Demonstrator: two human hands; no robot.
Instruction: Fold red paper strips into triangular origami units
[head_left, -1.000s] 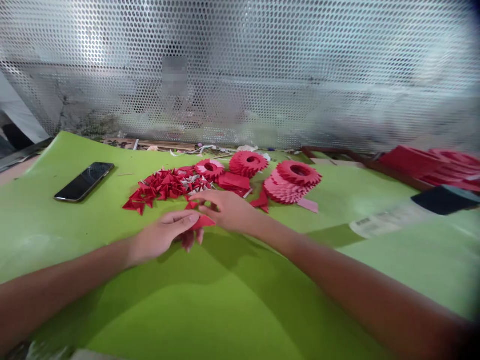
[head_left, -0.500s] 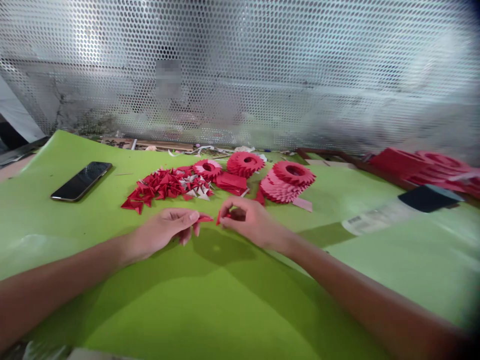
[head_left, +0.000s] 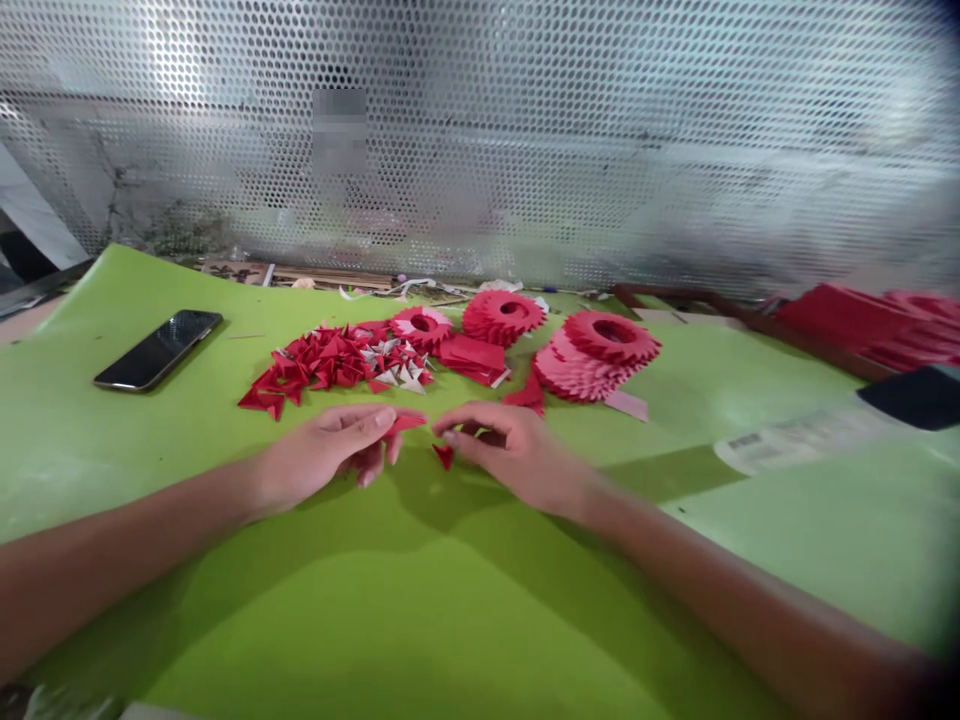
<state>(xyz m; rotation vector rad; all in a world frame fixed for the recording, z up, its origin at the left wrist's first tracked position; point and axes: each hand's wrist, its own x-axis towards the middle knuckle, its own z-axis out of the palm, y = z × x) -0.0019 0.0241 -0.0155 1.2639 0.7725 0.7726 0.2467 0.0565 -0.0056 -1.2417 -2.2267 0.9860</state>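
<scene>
My left hand (head_left: 330, 455) pinches a small folded red paper piece (head_left: 405, 424) between thumb and fingers, just above the green table sheet (head_left: 420, 620). My right hand (head_left: 510, 450) is curled next to it, its fingertips pinching another small red paper triangle (head_left: 444, 455). The two hands are a few centimetres apart. Behind them lies a loose pile of folded red and white paper triangles (head_left: 330, 365).
Several red paper rings (head_left: 592, 350) and a flat red stack (head_left: 472, 358) lie behind the hands. A black phone (head_left: 159, 347) rests at the left. More red paper stacks (head_left: 870, 325), a dark object (head_left: 915, 395) and a printed strip (head_left: 795, 437) sit at the right. A perforated metal screen (head_left: 525, 140) backs the table.
My right hand came back from the pile with a small red triangle and now holds it low beside the left hand. My left hand has kept its piece almost in place.
</scene>
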